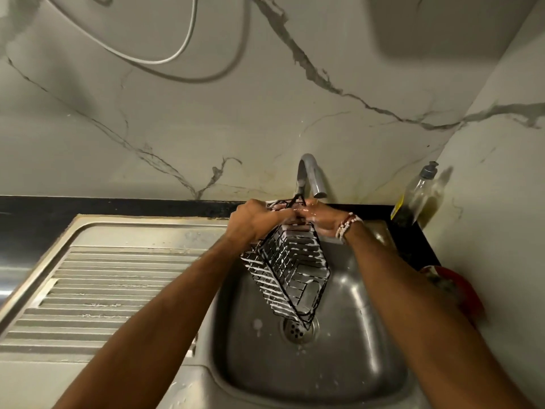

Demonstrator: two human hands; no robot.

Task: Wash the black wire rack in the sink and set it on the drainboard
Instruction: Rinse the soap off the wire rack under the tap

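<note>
The black wire rack hangs tilted over the steel sink, its wires streaked with white soap foam, its lower corner above the drain. My left hand grips the rack's upper end from the left. My right hand, wet and wearing a beaded bracelet, holds the same upper end from the right, directly under the tap spout. The ribbed drainboard lies to the left of the sink, with nothing on it.
A dish-soap bottle stands at the back right corner on the black counter. A red object lies on the counter right of the sink, partly behind my right forearm. Marble wall rises behind; a white cable loops above.
</note>
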